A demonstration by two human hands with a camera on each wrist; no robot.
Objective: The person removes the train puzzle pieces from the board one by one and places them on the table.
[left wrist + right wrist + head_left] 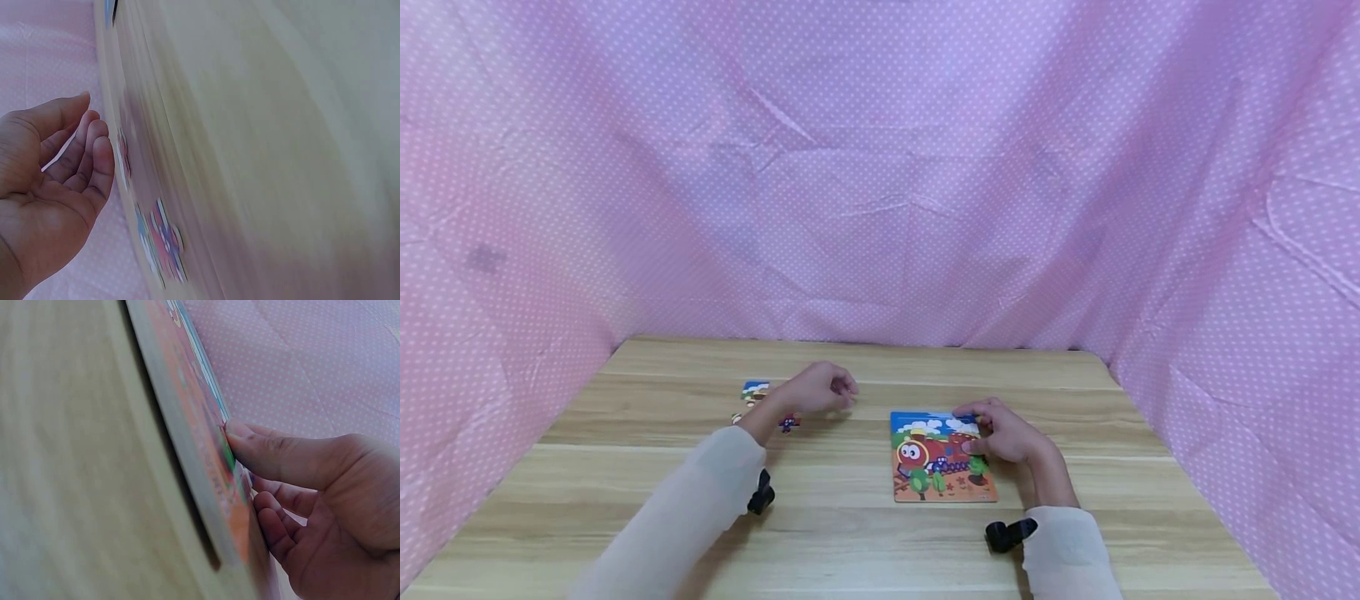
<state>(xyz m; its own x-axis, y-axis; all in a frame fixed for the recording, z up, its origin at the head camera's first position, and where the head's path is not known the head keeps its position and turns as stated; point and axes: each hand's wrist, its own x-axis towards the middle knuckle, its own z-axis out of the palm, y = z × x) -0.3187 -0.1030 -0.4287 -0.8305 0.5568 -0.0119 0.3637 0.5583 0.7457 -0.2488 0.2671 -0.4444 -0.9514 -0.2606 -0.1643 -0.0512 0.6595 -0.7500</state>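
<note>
A square jigsaw puzzle (917,483) with a cartoon train picture lies on the table, right of the middle. My right hand (1011,433) grips its right side. In the right wrist view the thumb (262,447) presses on the picture face, while the other fingers curl at the edge. My left hand (820,387) hovers over the table left of the puzzle, fingers loosely curved, nothing in them. Loose puzzle pieces lie around the left wrist: a blue-topped one (756,388) behind it and a red and dark blue one (788,423) beside it. The left forearm partly hides another piece (736,418).
The wooden table (835,550) ends at the back against a pink dotted cloth (880,208), which also hangs along both sides. A black camera strap sits on each wrist, over light sleeves (688,504).
</note>
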